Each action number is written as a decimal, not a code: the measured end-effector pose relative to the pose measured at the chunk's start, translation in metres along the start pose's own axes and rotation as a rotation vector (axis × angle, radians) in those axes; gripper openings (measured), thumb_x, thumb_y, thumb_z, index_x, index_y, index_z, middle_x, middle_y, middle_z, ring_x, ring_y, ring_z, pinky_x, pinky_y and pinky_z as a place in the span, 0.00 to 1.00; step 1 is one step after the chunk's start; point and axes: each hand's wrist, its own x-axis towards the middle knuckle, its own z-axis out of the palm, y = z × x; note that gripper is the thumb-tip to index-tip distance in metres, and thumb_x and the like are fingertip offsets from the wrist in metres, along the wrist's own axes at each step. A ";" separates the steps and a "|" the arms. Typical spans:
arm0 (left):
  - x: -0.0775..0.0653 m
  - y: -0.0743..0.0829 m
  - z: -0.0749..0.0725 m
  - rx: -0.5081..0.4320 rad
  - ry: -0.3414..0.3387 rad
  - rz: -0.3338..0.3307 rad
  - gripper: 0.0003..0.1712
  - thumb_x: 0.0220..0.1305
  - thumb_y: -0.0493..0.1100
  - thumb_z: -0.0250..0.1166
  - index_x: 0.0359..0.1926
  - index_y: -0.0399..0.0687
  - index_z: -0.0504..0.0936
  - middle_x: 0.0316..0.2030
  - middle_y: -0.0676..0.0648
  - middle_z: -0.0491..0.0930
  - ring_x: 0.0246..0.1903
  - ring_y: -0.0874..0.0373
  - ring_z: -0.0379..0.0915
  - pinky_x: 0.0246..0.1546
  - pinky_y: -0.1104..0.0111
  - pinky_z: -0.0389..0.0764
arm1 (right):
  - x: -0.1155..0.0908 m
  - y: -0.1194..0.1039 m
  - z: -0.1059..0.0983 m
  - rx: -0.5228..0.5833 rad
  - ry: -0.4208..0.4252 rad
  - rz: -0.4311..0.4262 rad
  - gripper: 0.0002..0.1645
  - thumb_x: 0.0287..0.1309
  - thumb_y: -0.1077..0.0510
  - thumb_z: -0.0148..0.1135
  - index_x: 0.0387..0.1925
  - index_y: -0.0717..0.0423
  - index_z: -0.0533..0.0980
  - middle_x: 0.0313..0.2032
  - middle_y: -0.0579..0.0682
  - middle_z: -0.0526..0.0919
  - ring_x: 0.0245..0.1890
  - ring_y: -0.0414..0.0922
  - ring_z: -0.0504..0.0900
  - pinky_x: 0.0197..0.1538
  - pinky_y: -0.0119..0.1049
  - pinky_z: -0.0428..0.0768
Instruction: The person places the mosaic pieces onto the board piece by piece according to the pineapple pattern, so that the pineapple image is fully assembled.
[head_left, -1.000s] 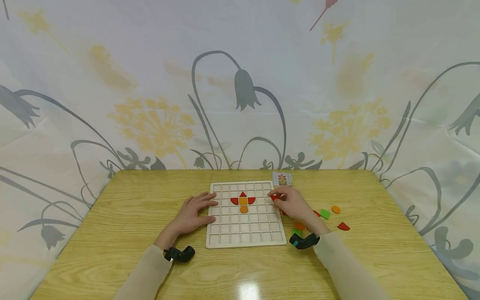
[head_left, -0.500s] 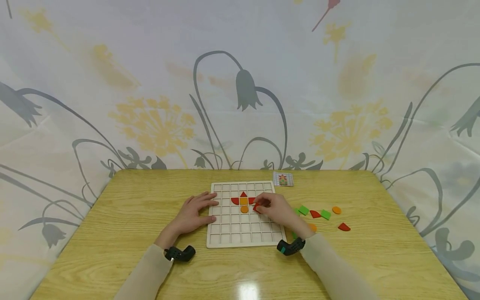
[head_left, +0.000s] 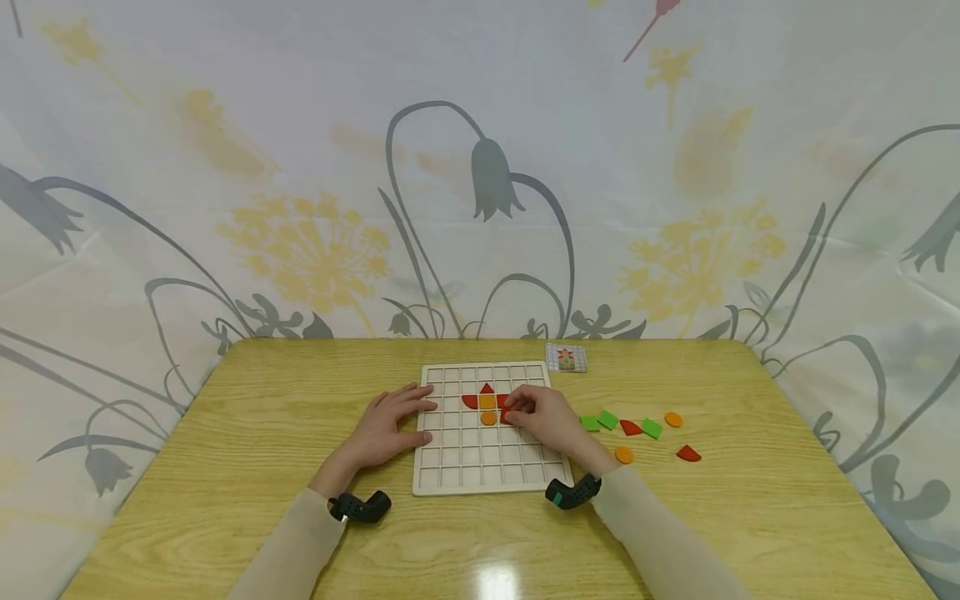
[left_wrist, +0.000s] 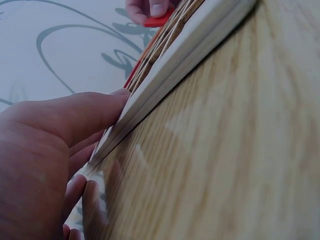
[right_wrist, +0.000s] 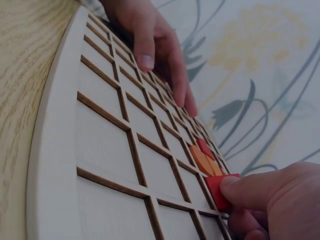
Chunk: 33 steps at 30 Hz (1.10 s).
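As the left hand (head_left: 382,427) rests spread at the left edge of a pale grid board (head_left: 470,456), the right hand (head_left: 552,418) pinches a red piece (right_wrist: 215,191) in a thumb-and-finger grip, just beside an orange disc (head_left: 488,418) set on the board. Green squares (head_left: 652,428) lie on the bench (head_left: 262,417) to the board's right.

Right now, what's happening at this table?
A person's right hand pinches a red piece at the grid board, just right of its orange circle. The left hand touches the board's left edge. Loose pieces lie on the table to the right, and a picture card lies by the board's far right corner.
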 end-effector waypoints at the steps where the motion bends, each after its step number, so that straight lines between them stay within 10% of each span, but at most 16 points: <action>1: 0.000 0.000 0.000 -0.002 -0.001 0.000 0.27 0.64 0.50 0.68 0.63 0.48 0.80 0.71 0.46 0.66 0.73 0.44 0.51 0.68 0.39 0.46 | 0.000 0.000 0.001 -0.003 0.001 0.003 0.04 0.62 0.59 0.68 0.39 0.49 0.82 0.32 0.41 0.83 0.32 0.40 0.79 0.40 0.38 0.78; 22: 0.000 0.001 -0.002 -0.006 -0.003 0.002 0.28 0.64 0.50 0.68 0.63 0.49 0.79 0.71 0.47 0.66 0.74 0.44 0.51 0.68 0.39 0.46 | -0.001 -0.001 0.002 -0.104 0.035 -0.068 0.04 0.60 0.56 0.70 0.37 0.48 0.85 0.31 0.43 0.73 0.26 0.41 0.70 0.33 0.37 0.71; 33: 0.001 0.000 -0.001 -0.002 -0.013 -0.006 0.27 0.65 0.51 0.68 0.63 0.49 0.79 0.71 0.46 0.66 0.74 0.44 0.51 0.68 0.38 0.45 | -0.002 0.010 -0.009 0.053 0.076 -0.043 0.06 0.62 0.63 0.66 0.39 0.52 0.85 0.38 0.46 0.81 0.34 0.41 0.78 0.38 0.38 0.77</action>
